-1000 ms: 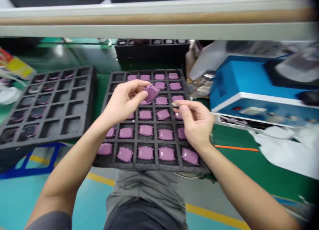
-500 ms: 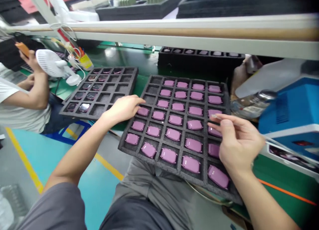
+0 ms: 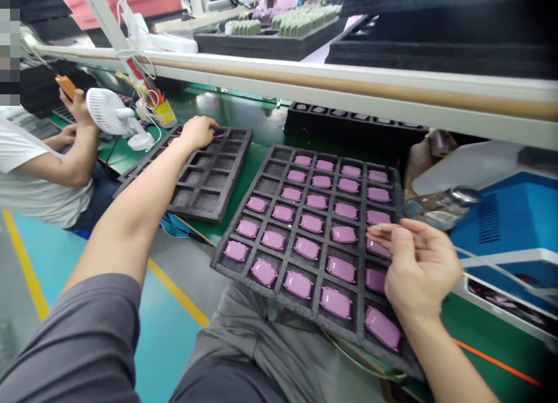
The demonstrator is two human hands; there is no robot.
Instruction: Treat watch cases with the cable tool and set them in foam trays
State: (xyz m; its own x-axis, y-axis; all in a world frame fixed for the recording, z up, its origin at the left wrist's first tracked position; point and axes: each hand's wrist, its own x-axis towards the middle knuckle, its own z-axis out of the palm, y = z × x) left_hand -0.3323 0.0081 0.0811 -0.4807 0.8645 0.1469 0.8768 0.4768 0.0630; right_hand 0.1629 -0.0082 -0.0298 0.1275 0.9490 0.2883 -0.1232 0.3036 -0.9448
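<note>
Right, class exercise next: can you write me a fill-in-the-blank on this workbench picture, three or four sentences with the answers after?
1. The left hand reaches the far end of a foam tray lying to the ___ of the fuller tray.
2. The cases in the fuller tray are ___ in colour.
3. The right hand hovers over that tray's ___ edge.
4. The desk fan is ___.
Missing words: left; purple; right; white.

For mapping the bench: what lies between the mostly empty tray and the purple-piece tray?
Head view: only a bare green bench strip separates the emptier tray and the purple-piece tray.
</note>
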